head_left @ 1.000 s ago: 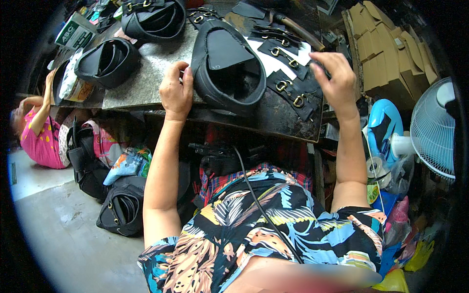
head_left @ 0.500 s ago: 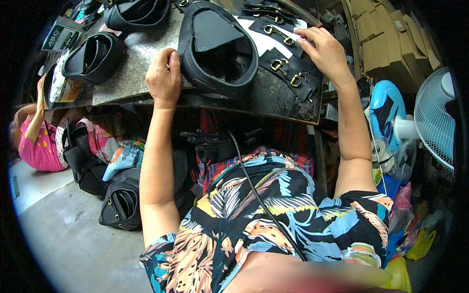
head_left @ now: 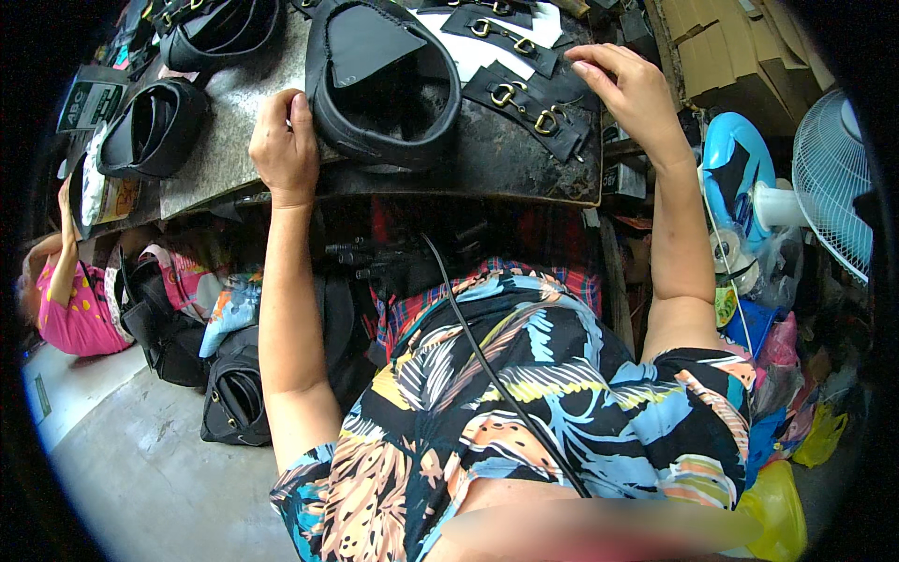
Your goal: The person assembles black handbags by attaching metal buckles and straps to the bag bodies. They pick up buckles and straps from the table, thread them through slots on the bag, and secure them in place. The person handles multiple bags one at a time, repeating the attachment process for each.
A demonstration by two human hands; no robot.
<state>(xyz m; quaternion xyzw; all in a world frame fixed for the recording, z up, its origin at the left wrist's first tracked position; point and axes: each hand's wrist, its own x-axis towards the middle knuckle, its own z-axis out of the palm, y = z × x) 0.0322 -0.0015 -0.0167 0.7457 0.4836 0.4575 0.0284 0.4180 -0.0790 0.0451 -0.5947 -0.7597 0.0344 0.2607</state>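
A black, rounded bag body [head_left: 389,140] lies on the workbench with a flap piece inside its opening. Just left of its wall is my left hand [head_left: 284,148], its fingers curled and the thumb pressed against them; whatever may be in it is hidden. My right hand [head_left: 639,101] hovers by the bench's right side, fingers stretched out and thumb apart, nothing visible in it. Nearest to it are black strap pieces [head_left: 524,108] with gold-coloured metal rings. Another such strap piece [head_left: 503,37] lies farther back, over white sheets [head_left: 459,49].
More black bag bodies [head_left: 154,128] stand at the bench's left. Beyond them, a person in pink [head_left: 80,304] sits at the far left. A fan [head_left: 833,187] and stacked cardboard [head_left: 726,56] are on the right. A black bag [head_left: 234,403] rests on the floor.
The view has shifted, so the bench things sit farther left and up. My right hand has moved off the strap pieces toward the right. My left hand stays curled beside the bag body.
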